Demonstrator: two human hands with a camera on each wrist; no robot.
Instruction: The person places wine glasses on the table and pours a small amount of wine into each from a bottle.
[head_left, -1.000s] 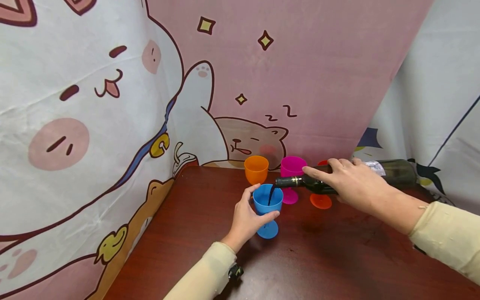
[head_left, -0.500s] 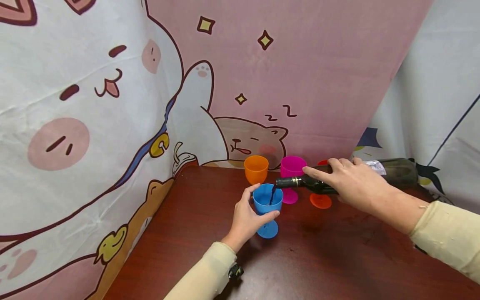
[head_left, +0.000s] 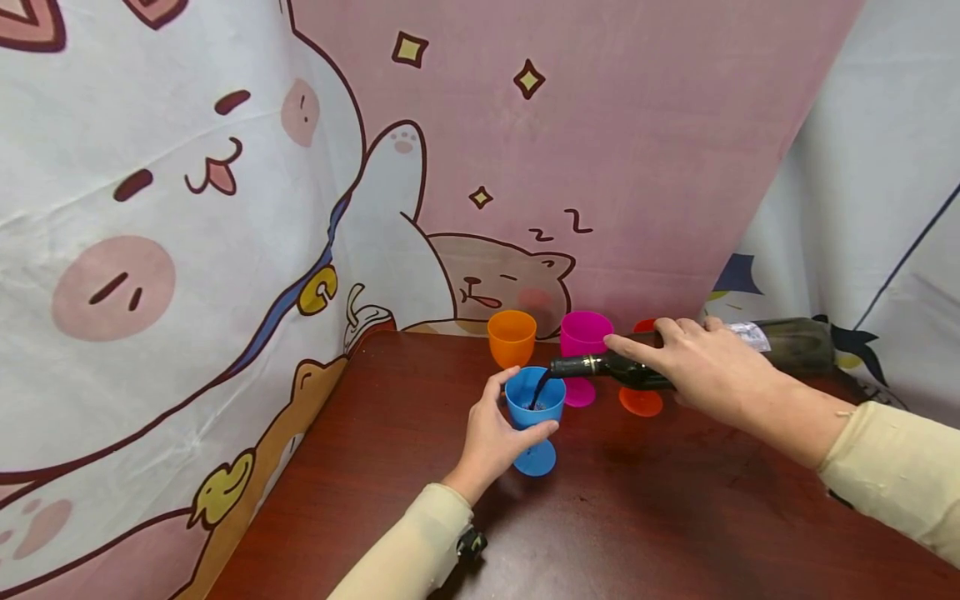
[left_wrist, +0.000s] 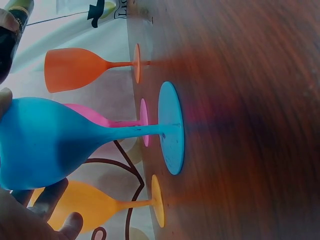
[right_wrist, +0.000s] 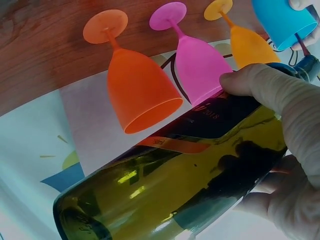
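Note:
My left hand holds the bowl of a blue goblet, thumb on the near side and fingers round the left. The goblet is upright, its foot on the table in the left wrist view. My right hand grips a dark green wine bottle lying nearly level, its neck pointing left over the goblet's rim. A dark stream runs from the mouth into the goblet, where some dark liquid shows. In the right wrist view, dark liquid also shows inside the bottle.
Behind the blue goblet stand an orange-yellow goblet, a pink goblet and a red-orange goblet, partly covered by the bottle. They stand on the dark reddish wooden table, against a printed cloth backdrop.
Liquid keeps running from the bottle, and the stream's shape shifts slightly. More dark, bubbly liquid shows inside the blue goblet. Both hands stay nearly where they were.

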